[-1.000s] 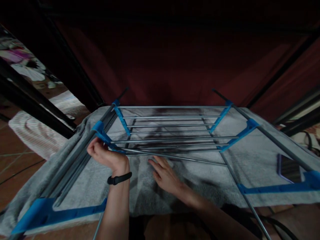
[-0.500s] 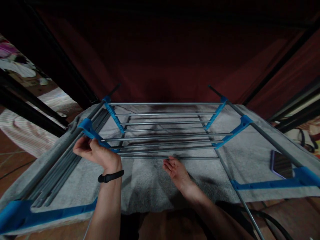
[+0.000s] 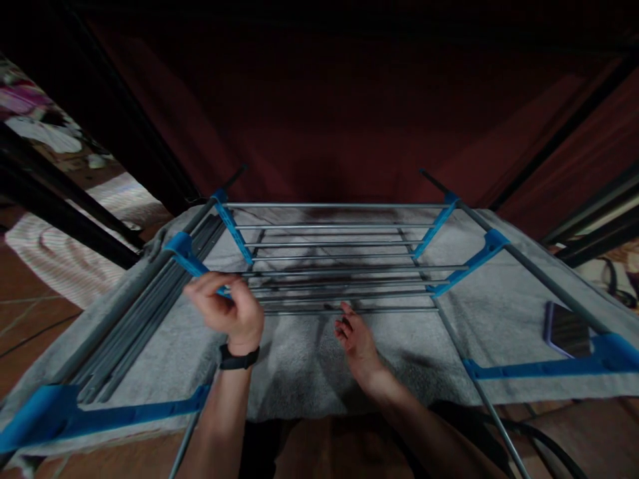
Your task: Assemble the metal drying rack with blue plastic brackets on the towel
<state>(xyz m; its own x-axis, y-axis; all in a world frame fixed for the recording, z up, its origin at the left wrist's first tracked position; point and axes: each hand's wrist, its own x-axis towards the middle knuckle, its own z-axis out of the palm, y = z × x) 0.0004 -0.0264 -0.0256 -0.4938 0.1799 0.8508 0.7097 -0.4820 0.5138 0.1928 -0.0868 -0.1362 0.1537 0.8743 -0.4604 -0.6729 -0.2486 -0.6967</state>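
On the grey towel (image 3: 499,313), the drying rack (image 3: 349,271) is lying flat, rods running side to side. Left hand (image 3: 229,309) is gripping its blue bar (image 3: 187,256); right hand (image 3: 357,339), fingers loose, is touching the front rod (image 3: 399,309).

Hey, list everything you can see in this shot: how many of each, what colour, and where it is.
drying rack: one, grey rods with blue plastic joints, lying flat across the middle
towel: one, grey, spread under the rack
phone: one, dark with a purplish edge, on the towel at the right
striped cloth: one, pale, on the floor at the left
curtain: one, dark red, behind the rack
floor: reddish-brown tiles, lower left
wristband: one, black, on the left wrist
left hand: curled on the rack's blue side piece
right hand: open, fingertips at the nearest rod
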